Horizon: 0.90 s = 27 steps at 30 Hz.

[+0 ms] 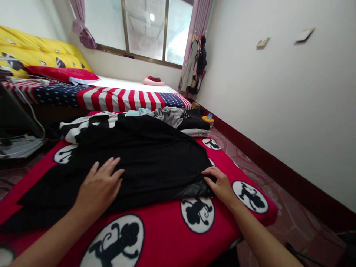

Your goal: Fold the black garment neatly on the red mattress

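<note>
Left hand (98, 187) wide open, palm down and fingers spread, resting on a black garment (144, 155) that lies across a bed with a red monkey-print blanket (164, 231). Right hand (218, 183) narrow, thumb and fingers closed on the garment's near edge, just beside a shiny leather-look panel (194, 190). By the look of it, soft, light, limp cloth, likely to slump and shift with any tug, with some stiffness perhaps only in that panel, which also seems smoother and possibly more slippery than the rest. Best places to take hold: the edge or the seam along the panel, pinched between thumb and fingers, with a flat hand pinning the bulk of the cloth to the bed. Blanket underneath apparently fleecy, so probably some grip against sliding. Farther up the same bed, a black-and-white striped cloth (89, 126) on the left and a crumpled grey garment (167, 115) near the far end, both close to the black one. Beyond these, a second bed under a stars-and-stripes cover (119, 99), with a yellow quilt (36, 48) and a red pillow (62, 73) toward the left. Along the right, a tiled floor (292, 222) and a white wall (278, 104).
</note>
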Each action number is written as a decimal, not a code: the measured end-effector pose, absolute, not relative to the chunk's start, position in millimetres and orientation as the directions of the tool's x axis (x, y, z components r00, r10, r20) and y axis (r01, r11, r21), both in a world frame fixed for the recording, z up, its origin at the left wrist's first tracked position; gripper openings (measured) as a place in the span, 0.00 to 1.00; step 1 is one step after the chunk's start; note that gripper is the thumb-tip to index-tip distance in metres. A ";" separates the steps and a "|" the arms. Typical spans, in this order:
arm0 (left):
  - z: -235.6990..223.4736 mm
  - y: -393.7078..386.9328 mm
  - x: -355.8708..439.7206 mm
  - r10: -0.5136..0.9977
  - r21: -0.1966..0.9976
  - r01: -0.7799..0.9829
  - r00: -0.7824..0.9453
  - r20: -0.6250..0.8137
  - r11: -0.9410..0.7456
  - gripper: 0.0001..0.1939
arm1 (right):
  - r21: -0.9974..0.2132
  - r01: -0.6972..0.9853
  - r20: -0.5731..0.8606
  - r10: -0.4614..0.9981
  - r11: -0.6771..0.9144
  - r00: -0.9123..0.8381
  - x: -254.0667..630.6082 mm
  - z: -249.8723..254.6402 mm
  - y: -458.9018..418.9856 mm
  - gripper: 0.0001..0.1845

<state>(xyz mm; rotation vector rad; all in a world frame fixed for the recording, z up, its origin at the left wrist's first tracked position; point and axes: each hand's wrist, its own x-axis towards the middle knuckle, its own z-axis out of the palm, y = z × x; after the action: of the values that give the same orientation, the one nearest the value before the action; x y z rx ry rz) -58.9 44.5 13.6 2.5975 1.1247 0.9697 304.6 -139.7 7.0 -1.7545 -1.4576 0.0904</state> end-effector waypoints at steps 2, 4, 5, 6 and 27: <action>22.0 35.9 -26.0 0.604 0.324 0.510 0.648 0.465 -0.797 0.17 | -0.604 0.797 0.460 0.827 0.024 0.323 301.7 3.0 -138.0 0.08; 29.7 25.8 9.1 0.491 0.330 0.381 0.786 0.376 -0.863 0.19 | -0.571 0.820 0.497 0.807 0.028 0.319 300.0 0.3 -135.7 0.08; 32.3 21.3 25.4 0.422 0.330 0.313 0.841 0.338 -0.890 0.20 | -0.555 0.832 0.518 0.796 0.033 0.313 299.9 -0.8 -135.0 0.07; 33.5 17.8 39.9 0.362 0.331 0.259 0.881 0.303 -0.907 0.23 | -0.542 0.840 0.535 0.786 0.038 0.310 300.3 -1.8 -134.9 0.06; 25.7 19.1 12.0 0.352 0.362 0.281 0.925 0.145 -0.889 0.40 | -0.430 0.903 0.532 0.805 -0.011 0.263 334.2 -30.4 -156.2 0.11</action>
<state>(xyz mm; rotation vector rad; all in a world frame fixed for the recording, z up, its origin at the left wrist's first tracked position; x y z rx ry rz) 12.0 19.1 25.7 2.7456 0.4655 0.2946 334.2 -156.2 -30.4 -1.8230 -1.5541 -0.1746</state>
